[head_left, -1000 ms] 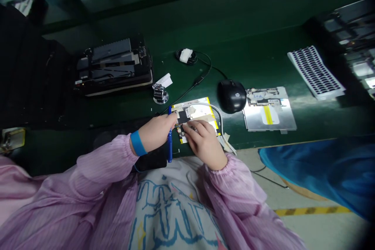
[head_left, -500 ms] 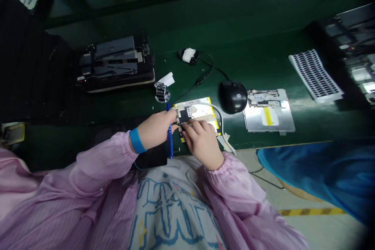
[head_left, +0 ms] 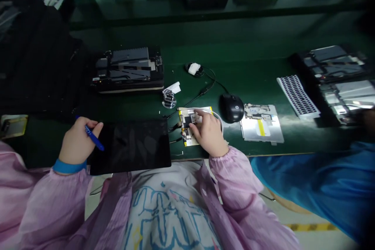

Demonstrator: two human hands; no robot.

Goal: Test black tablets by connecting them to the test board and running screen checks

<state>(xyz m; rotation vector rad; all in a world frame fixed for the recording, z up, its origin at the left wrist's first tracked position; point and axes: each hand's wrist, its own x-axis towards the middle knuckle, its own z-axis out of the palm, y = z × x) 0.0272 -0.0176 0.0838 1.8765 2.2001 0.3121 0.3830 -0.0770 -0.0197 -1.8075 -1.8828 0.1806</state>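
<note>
My left hand (head_left: pixel 77 140) is closed round a blue pen (head_left: pixel 94 137) and rests at the left edge of a black tablet screen (head_left: pixel 131 145) lying flat at the near edge of the green bench. My right hand (head_left: pixel 208 131) lies on an opened device back (head_left: pixel 187 119) with a yellow-edged battery and a small circuit board, its fingers curled and pressing on the board. Thin flat cables (head_left: pixel 174 133) run between the screen and that board. A white cable (head_left: pixel 216 114) curves out from under my right hand.
A black mouse (head_left: pixel 231 107) sits right of the device, then a silver back cover (head_left: pixel 261 123) with yellow tape. A small metal counter (head_left: pixel 169 99), a black fixture (head_left: pixel 129 69), a sheet of black pads (head_left: pixel 297 97) and trays (head_left: pixel 336 70) lie farther off. A person's blue sleeve (head_left: pixel 316 179) is at right.
My left hand has moved left, away from the device, with the pen, uncovering the black screen. The view has tilted upward. My right hand stays on the board.
</note>
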